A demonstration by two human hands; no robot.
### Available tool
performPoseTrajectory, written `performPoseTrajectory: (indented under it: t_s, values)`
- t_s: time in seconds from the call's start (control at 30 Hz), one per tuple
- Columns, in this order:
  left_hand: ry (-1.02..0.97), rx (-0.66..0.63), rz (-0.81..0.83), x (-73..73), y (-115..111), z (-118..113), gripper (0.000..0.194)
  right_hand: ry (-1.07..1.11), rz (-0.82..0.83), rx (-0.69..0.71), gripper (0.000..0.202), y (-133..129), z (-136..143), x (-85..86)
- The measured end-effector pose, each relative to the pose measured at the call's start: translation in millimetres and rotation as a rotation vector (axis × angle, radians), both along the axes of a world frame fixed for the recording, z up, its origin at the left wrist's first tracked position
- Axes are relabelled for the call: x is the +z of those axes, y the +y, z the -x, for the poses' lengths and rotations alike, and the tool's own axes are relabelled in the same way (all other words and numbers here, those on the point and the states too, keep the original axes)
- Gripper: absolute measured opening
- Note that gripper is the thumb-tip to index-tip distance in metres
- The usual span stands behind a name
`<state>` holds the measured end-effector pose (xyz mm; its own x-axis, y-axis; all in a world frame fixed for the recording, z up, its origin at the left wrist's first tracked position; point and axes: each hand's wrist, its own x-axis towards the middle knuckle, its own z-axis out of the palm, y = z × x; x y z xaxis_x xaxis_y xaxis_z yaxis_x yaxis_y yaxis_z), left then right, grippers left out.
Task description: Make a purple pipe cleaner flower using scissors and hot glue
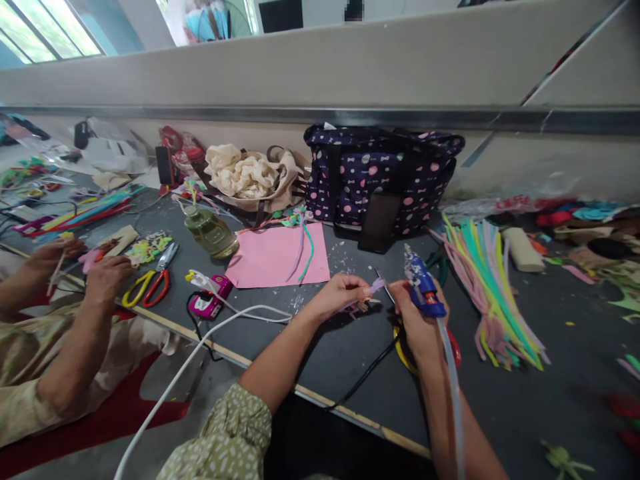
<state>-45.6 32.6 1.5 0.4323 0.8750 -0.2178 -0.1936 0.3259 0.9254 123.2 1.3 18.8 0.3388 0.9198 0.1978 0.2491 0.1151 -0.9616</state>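
Note:
My left hand [345, 295] pinches a small lilac piece [377, 285] near the middle of the dark table. Close on its right, my right hand [417, 320] is closed with a blue glue gun [425, 287] in it, the gun's tip pointing up and away. A thin pointed metal tool [384, 283] shows between the two hands, its far part by my right fingertips. Red and yellow handles [399, 347] lie partly hidden behind my right wrist. Pink paper [280, 257] lies beyond my left hand, with lilac and green stems on it.
Pipe cleaners [493, 287] lie in a bundle at right. A dark patterned bag [380, 170], a phone [380, 222] and a bottle [211, 232] stand behind. Scissors [160, 270], a purple power socket [210, 298] and a white cable [185, 367] are left, near another person's hands [107, 273].

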Motion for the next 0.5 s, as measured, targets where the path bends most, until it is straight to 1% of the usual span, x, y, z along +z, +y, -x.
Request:
performPoseTrajectory:
  t_s: [0.07, 0.23, 0.4, 0.43, 0.5]
  values:
    - [-0.042, 0.047, 0.006, 0.0, 1.6, -0.1, 0.046, 0.09, 0.018, 0.031, 0.027, -0.1, -0.4, -3.0]
    - [-0.157, 0.155, 0.072, -1.0, 6.0, 0.7, 0.045, 0.225, 0.029, 0.219, 0.03, -2.6, 0.6, -13.4]
    - [-0.234, 0.232, 0.112, -1.5, 8.7, 2.6, 0.042, 0.221, 0.012, 0.323, 0.026, -8.0, 5.2, -19.6]
    - [-0.241, 0.243, 0.119, -1.0, 8.8, 2.8, 0.041, 0.209, 0.014, 0.33, 0.027, -8.8, 6.4, -20.3]
    - [-0.253, 0.26, 0.122, 0.5, 8.6, 2.8, 0.041, 0.155, 0.01, 0.297, 0.028, -9.7, 8.3, -20.9]
